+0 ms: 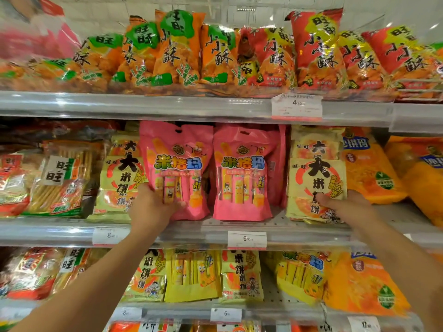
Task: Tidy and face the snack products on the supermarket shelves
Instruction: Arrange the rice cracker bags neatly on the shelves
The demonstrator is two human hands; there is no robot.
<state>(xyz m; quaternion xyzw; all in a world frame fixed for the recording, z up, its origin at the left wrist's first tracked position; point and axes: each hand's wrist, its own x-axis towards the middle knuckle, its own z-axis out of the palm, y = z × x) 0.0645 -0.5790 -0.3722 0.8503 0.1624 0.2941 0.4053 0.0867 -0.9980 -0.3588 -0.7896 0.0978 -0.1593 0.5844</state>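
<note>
Two pink snack pouches stand upright on the middle shelf (pixel 191 230). My left hand (pixel 153 207) grips the lower left corner of the left pink pouch (pixel 178 164), thumb across its front. The right pink pouch (pixel 242 173) stands beside it, untouched. My right hand (pixel 347 207) holds the lower right of a pale yellow rice cracker bag (pixel 317 168), thumb on its front, fingers behind its edge. Another yellow rice cracker bag (pixel 121 178) leans just left of the pink pouch.
Orange and red bags (pixel 215 53) fill the top shelf. Orange packs (pixel 369 168) lie at the right of the middle shelf, biscuit stick packs (pixel 60 178) at the left. Yellow and orange packs (pixel 191 276) line the lower shelf. Price tags (pixel 247 239) hang on the rails.
</note>
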